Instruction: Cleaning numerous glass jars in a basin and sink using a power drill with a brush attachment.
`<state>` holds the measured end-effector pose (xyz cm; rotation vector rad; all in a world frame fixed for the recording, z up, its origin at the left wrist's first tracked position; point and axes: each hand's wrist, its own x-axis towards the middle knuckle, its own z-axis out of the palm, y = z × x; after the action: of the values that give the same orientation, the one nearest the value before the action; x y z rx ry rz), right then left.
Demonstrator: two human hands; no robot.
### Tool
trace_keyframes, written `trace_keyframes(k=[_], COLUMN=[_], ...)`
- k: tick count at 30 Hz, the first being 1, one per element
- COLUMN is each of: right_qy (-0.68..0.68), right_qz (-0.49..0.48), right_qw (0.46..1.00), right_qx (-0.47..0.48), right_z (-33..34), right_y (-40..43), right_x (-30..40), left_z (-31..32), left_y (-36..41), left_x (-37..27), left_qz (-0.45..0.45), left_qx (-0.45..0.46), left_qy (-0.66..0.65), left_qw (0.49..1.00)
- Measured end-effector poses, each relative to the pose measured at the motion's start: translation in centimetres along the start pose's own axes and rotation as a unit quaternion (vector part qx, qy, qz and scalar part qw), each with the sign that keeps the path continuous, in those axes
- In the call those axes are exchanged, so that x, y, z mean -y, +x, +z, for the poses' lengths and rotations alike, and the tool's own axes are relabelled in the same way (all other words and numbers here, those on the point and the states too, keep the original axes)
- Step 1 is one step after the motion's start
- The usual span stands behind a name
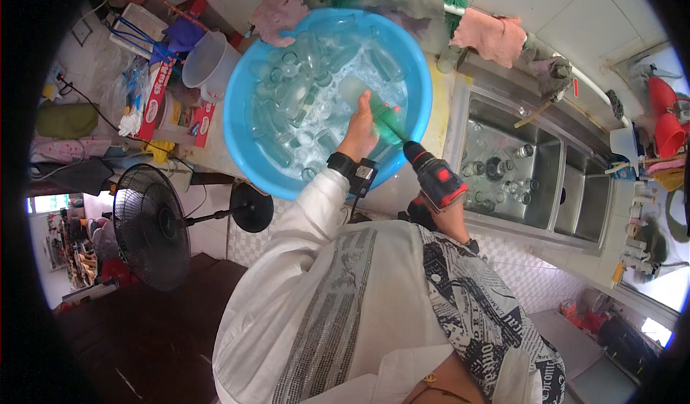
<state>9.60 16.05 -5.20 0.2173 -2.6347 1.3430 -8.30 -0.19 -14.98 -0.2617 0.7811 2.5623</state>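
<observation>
A cordless drill is held in my right hand at the near right rim of a blue plastic basin. A green bottle brush is fixed in its chuck and reaches over the basin. Around a glass bottle my left hand is closed, with the bottle's mouth towards the brush; how deep the brush goes in is blurred. Many clear glass bottles lie in the foamy water of the basin.
To the right, a steel double sink has upright glass bottles in its larger bowl. A translucent bucket stands left of the basin, and a black fan is nearer me. Pink cloths and green brushes hang on a white pipe behind.
</observation>
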Motion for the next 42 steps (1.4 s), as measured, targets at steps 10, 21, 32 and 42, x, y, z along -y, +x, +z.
trace_keyframes(k=[10, 21, 32, 42], right_qy=[-0.009, 0.124, 0.016, 0.04], right_qz=[-0.024, 0.056, 0.115, 0.092], right_qw=[0.997, 0.99, 0.992, 0.993], right_qx=[-0.074, -0.03, 0.049, -0.065], right_z=[0.2, -0.1, -1.4, -1.3], right_y=[-0.4, 0.5, -3.6, -3.7], right_x=[-0.6, 1.4, -1.0, 0.0], left_z=[0.3, -0.1, -3.4, -3.3], left_y=[0.9, -0.7, 2.8, 0.6], left_x=[0.2, -1.3, -5.7, -5.5], left_qz=[-0.027, 0.022, 0.146, 0.247], left_qx=[0.002, 0.036, -0.184, -0.083], left_qy=[-0.106, 0.07, 0.265, 0.469], left_qw=[0.994, 0.997, 0.935, 0.844])
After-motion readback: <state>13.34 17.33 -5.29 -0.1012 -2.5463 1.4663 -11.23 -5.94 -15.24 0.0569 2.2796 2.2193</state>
